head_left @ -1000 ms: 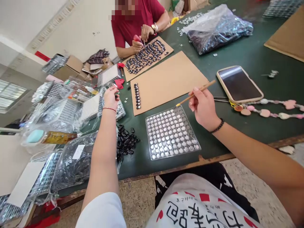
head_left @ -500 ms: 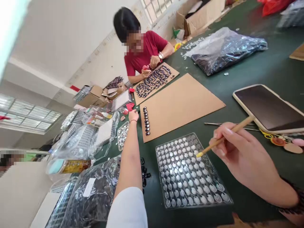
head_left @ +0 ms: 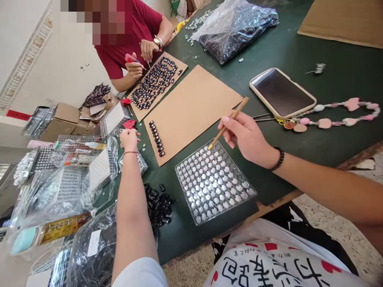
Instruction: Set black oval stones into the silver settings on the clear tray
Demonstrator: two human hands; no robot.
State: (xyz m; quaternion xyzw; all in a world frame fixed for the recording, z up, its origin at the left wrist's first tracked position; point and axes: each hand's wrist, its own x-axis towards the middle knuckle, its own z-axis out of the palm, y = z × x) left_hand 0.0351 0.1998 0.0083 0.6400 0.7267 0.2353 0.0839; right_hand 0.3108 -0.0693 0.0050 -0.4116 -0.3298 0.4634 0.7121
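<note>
My right hand (head_left: 243, 133) grips a thin wooden stick (head_left: 231, 118) with a yellow tip. The tip is over or against the far end of a clear tray (head_left: 223, 207) holding rows of round whitish discs; contact is unclear. My left hand (head_left: 129, 139) is stretched out with curled fingers beside a small red cloth (head_left: 129, 124); anything in the fingers is hidden. Near it lies a sheet of cardboard (head_left: 191, 107), with a row of small black pieces (head_left: 156, 138) bearing pale spots along its left edge. A pile of loose black pieces (head_left: 158, 205) sits beside my left forearm.
Across the table, a co-worker in a red shirt (head_left: 146, 18) holds a small red bottle over cardboard covered with black pieces (head_left: 155, 81). A phone (head_left: 283, 93) with a beaded strap lies right. Plastic bags (head_left: 101, 235), packed trays and a drink bottle (head_left: 50, 233) crowd the left.
The view has tilted down and swung right. The stick's tip has shifted towards the tray's far corner. My left hand has drawn slightly away from the cardboard's edge.
</note>
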